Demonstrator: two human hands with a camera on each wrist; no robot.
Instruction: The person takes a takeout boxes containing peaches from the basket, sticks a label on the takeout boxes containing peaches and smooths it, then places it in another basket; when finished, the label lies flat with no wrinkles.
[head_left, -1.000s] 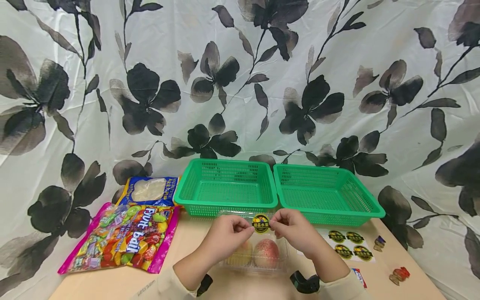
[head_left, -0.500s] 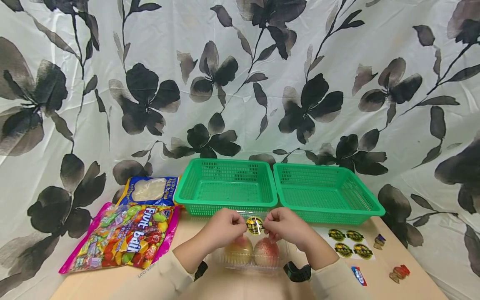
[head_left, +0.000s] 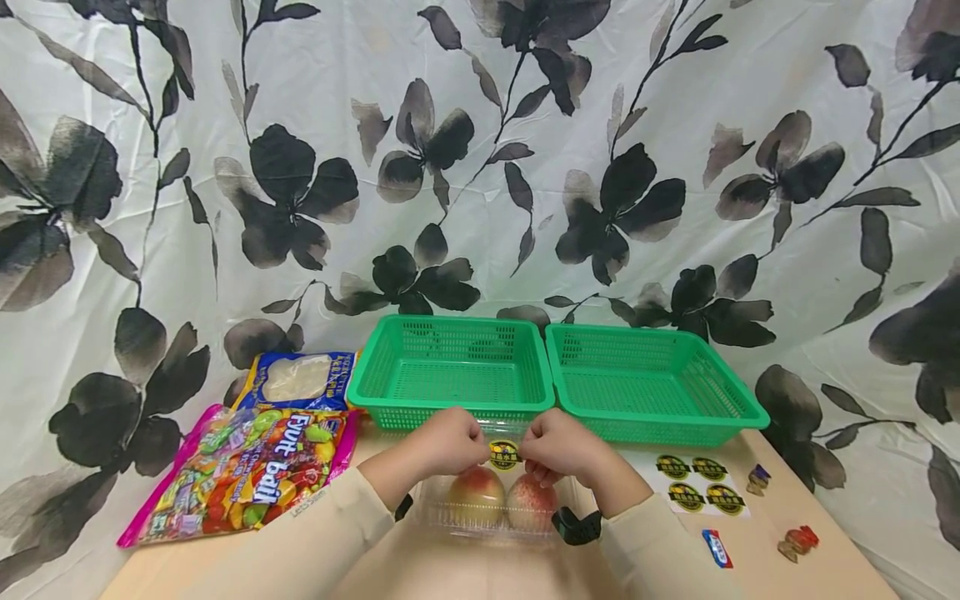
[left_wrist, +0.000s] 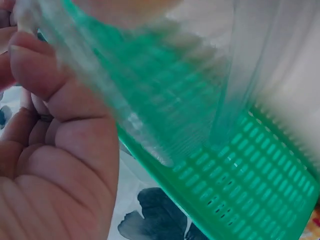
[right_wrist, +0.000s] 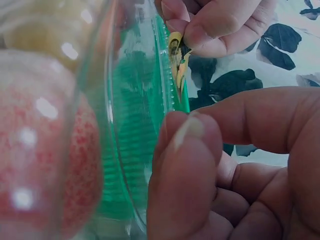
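A round black-and-yellow sticker (head_left: 505, 454) is stretched between my two hands over the clear plastic fruit box (head_left: 431, 507). My left hand (head_left: 452, 443) pinches its left edge between thumb and finger. At the other edge, my right hand (head_left: 561, 448) holds it with thumb and forefinger tips together. Two peaches, a yellowish one (head_left: 476, 495) and a red-speckled one (head_left: 532, 503), show through the lid. From the right wrist, the sticker (right_wrist: 179, 62) appears nearly edge-on beside the box's ridged wall. The left wrist view has the curled left hand (left_wrist: 65, 130) against the box's blurred plastic.
Two green baskets (head_left: 452, 414) (head_left: 667, 431) stand behind the box. Candy bag (head_left: 247, 479) and blue packet (head_left: 300, 382) lie left. A sticker sheet (head_left: 697, 486), a small red-blue wrapped piece (head_left: 717, 548) and two small wrapped pieces (head_left: 757, 479) (head_left: 798, 543) lie right.
Both hands have moved left and slightly toward the back with the sticker, coming lower over the box lid. More of the peaches shows, and the right forearm no longer covers the small wrapped piece.
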